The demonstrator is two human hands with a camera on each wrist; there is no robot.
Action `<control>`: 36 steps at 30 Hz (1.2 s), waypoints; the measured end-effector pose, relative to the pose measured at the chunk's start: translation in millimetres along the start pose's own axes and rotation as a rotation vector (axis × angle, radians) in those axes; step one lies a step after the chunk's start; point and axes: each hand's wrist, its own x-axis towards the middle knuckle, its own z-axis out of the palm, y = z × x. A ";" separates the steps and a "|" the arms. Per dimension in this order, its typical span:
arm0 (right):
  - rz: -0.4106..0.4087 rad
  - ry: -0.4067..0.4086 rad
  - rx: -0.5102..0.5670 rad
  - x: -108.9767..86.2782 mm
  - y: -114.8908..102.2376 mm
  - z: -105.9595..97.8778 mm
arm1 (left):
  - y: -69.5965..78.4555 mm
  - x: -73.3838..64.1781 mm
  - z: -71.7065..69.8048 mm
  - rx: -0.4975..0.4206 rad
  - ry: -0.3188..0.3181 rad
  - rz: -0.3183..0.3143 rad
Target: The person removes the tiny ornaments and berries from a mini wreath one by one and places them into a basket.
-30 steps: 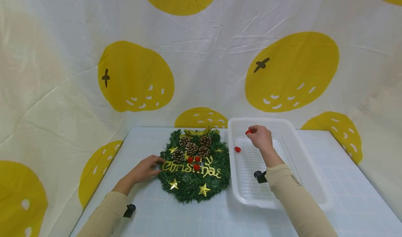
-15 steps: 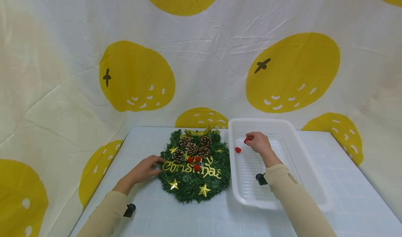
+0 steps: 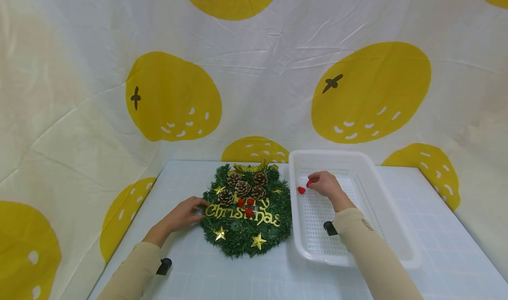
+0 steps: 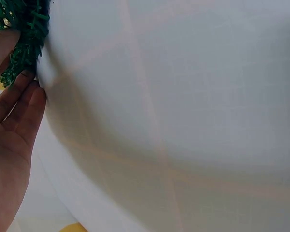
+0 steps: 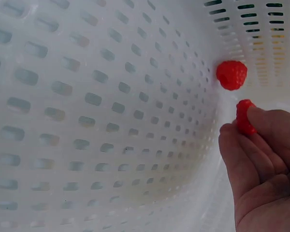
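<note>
My right hand pinches a red toy raspberry between thumb and fingers, low inside the white basket. A second raspberry lies against the basket's left wall, just beside the held one. My left hand grips the left edge of a green Christmas wreath; its thumb lies over the greenery and the other fingers are at the edge below. Gold "Merry Christmas" lettering crosses the wreath, and 3 red berries, one of them a berry lowest, sit on it.
Several pinecones and gold stars decorate the wreath, with a gold bow at its top. The basket stands close to the wreath's right side on a pale checked tablecloth. Behind hangs a curtain with yellow fruit prints.
My right hand has moved lower and slightly left in the basket with the raspberry, coming close to the other one. The left hand and wreath have stayed put.
</note>
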 end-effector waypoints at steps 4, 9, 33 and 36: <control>-0.013 -0.016 -0.014 0.5 2.1 1.7 | -1.4 -0.2 1.1 0.001 0.002 0.001; -0.031 -0.026 -0.033 0.4 1.5 1.9 | -1.6 -0.5 1.8 -0.002 0.000 -0.001; -0.073 -0.047 -0.071 -7.2 -16.2 -10.7 | -2.2 -0.2 2.3 0.001 0.001 0.006; -0.073 -0.049 -0.065 -11.5 -25.6 -15.1 | -1.0 0.5 1.2 0.008 0.001 0.009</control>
